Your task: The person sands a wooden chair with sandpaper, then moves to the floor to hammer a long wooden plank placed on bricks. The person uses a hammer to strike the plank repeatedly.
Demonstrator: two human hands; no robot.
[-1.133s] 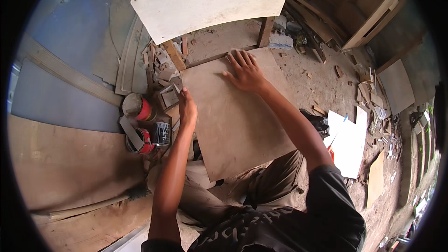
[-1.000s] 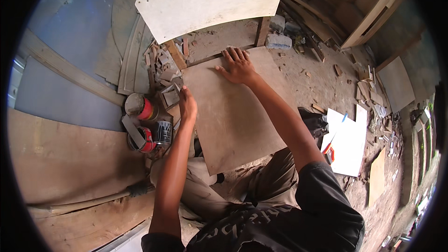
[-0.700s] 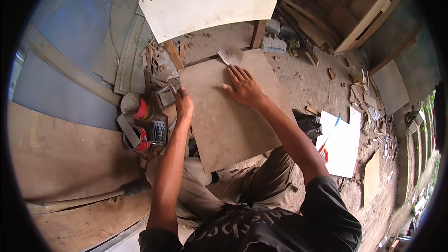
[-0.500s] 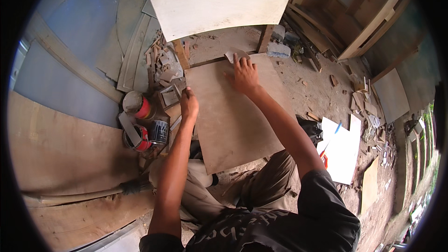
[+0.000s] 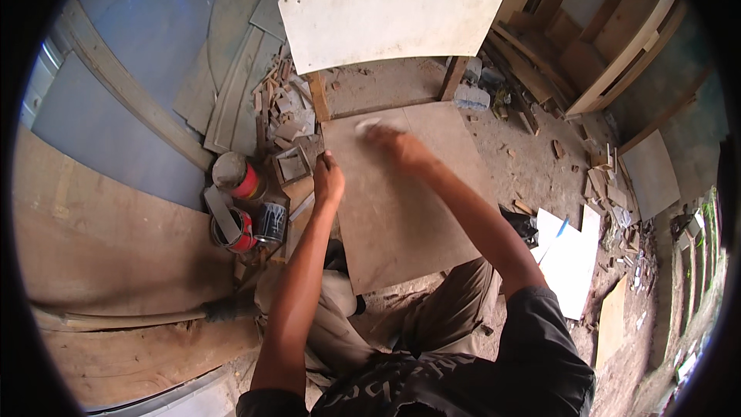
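A wooden chair stands before me, with a plywood seat panel (image 5: 409, 216) and a curved white backrest (image 5: 394, 22) on two wooden posts. My left hand (image 5: 329, 179) is closed on the seat's left edge, thumb uppermost. Pressed flat on the far left part of the seat, my right hand (image 5: 397, 147) is blurred by motion. Under its fingers shows a small pale piece of sandpaper (image 5: 368, 127), partly hidden by the hand.
Paint cans (image 5: 234, 176) stand left of the chair beside a small wooden box (image 5: 293, 166) and wood offcuts (image 5: 282, 112). Right of the seat lie white sheets (image 5: 570, 270) with a blue pen (image 5: 563, 227). Wooden frames (image 5: 617, 46) lean at the far right.
My right hand has swept left and nearer across the seat with the sandpaper. My left hand keeps its hold on the edge. The whole view has shifted slightly.
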